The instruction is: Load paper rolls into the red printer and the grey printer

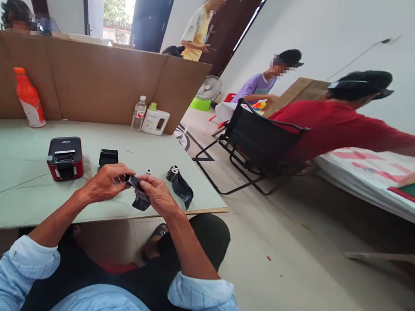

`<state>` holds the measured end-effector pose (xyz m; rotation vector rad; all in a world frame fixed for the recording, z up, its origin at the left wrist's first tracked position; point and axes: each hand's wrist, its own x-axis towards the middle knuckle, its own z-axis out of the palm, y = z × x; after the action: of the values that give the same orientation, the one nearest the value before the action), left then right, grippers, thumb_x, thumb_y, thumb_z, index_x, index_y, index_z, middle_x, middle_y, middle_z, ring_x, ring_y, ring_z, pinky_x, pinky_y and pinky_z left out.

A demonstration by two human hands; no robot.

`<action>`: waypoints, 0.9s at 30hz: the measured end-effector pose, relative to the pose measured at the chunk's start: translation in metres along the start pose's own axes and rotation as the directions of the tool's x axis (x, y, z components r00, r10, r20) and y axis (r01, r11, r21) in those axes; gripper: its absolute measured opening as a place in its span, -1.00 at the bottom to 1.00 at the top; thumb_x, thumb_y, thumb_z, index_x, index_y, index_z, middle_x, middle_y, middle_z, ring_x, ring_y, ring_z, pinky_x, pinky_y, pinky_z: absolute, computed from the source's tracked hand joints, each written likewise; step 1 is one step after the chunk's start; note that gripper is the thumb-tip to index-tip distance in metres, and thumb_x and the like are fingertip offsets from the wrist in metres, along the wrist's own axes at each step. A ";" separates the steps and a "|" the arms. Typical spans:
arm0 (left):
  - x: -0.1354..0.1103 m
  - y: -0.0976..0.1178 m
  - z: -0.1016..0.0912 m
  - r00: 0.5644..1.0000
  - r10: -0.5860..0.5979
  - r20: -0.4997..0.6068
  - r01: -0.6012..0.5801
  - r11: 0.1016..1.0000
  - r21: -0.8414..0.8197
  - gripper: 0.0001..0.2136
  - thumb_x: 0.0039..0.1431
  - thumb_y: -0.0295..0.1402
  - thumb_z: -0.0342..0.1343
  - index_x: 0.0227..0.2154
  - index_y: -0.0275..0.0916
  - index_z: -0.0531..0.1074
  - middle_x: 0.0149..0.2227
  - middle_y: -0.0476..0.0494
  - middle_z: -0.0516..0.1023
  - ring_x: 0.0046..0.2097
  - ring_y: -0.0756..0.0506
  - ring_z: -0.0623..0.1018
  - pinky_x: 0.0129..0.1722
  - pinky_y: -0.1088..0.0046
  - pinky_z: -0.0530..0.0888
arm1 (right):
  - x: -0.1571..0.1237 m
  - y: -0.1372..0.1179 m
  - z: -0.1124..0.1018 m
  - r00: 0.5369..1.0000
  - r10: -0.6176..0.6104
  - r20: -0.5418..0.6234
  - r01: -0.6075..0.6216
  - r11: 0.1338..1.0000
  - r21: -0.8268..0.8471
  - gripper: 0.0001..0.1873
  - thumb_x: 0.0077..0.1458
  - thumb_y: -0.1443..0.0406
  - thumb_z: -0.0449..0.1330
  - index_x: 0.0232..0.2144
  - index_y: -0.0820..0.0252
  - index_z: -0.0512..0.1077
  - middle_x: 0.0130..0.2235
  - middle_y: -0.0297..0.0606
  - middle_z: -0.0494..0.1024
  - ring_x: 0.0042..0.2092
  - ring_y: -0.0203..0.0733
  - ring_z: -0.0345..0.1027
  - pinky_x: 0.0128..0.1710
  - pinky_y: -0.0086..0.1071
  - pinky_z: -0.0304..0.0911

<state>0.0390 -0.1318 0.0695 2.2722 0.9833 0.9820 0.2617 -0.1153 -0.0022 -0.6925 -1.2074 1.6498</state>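
My left hand [105,182] and my right hand [158,193] meet over the near edge of a pale green table [10,173]. Both pinch a black ribbon strip [139,192] that hangs down between them, fingers closed on it. Just beyond my hands lie a small white spool [148,171] and a second roll [172,172] with a loose black ribbon [183,190] trailing toward the table's right edge. A red and black label printer [65,158] stands to the left, with a black cartridge lid [109,157] beside it.
A cardboard screen [88,79] backs the table, with an orange bottle [29,98], a water bottle [139,113] and a white jug [155,120] before it. A person in red [331,124] leans from a black folding chair [257,141] toward a mattress [369,179]. Other people sit and stand behind.
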 end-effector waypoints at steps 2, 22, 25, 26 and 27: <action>-0.021 -0.005 0.001 0.998 -0.058 -0.029 0.058 0.998 0.002 -0.78 0.18 -0.50 0.23 -0.14 -0.21 0.65 -0.24 -0.11 0.65 -0.26 -0.04 0.59 -0.18 0.44 0.54 | -0.008 0.012 0.005 1.000 0.006 0.029 -0.004 0.999 -0.048 -0.55 0.03 0.00 0.52 -0.10 0.08 0.64 -0.14 -0.27 0.68 -0.18 -0.20 0.54 -0.08 -0.31 0.44; -0.020 -0.113 -0.013 0.954 -0.230 -0.191 0.275 0.924 0.265 -0.72 0.09 -0.49 0.23 -0.13 -0.21 0.69 -0.15 -0.17 0.73 -0.13 -0.16 0.65 0.01 0.29 0.58 | 0.075 0.036 0.045 0.951 -0.265 0.161 0.227 0.242 -0.943 -0.49 0.12 0.56 0.06 -0.04 0.08 0.63 0.00 -0.20 0.68 0.05 -0.13 0.54 0.11 -0.28 0.37; -0.012 -0.121 -0.014 0.951 -0.263 -0.165 0.299 0.917 0.263 -0.72 0.09 -0.49 0.24 -0.13 -0.20 0.71 -0.14 -0.17 0.74 -0.15 -0.17 0.66 0.01 0.30 0.59 | 0.081 0.039 0.042 0.964 -0.220 0.151 0.184 0.138 -0.973 -0.57 0.23 0.50 0.09 -0.02 0.06 0.62 0.02 -0.20 0.68 0.05 -0.11 0.53 0.10 -0.28 0.36; -0.011 -0.122 -0.015 0.949 -0.274 -0.156 0.308 0.914 0.265 -0.72 0.09 -0.49 0.25 -0.13 -0.20 0.71 -0.14 -0.18 0.74 -0.15 -0.17 0.66 0.01 0.30 0.59 | 0.082 0.040 0.041 0.967 -0.208 0.146 0.174 0.123 -0.977 -0.60 0.26 0.48 0.10 -0.02 0.07 0.62 0.02 -0.20 0.68 0.05 -0.11 0.52 0.10 -0.29 0.34; -0.010 -0.122 -0.015 0.949 -0.282 -0.143 0.311 0.912 0.268 -0.71 0.09 -0.49 0.25 -0.13 -0.20 0.71 -0.13 -0.18 0.74 -0.15 -0.18 0.67 0.01 0.30 0.58 | 0.082 0.040 0.040 0.969 -0.201 0.141 0.167 0.114 -0.979 -0.62 0.29 0.46 0.09 -0.02 0.08 0.61 0.03 -0.19 0.68 0.05 -0.11 0.52 0.10 -0.30 0.33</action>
<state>-0.0290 -0.0604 -0.0044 2.2183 1.5539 0.8739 0.1813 -0.0583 -0.0187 -1.2695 -2.2720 0.3218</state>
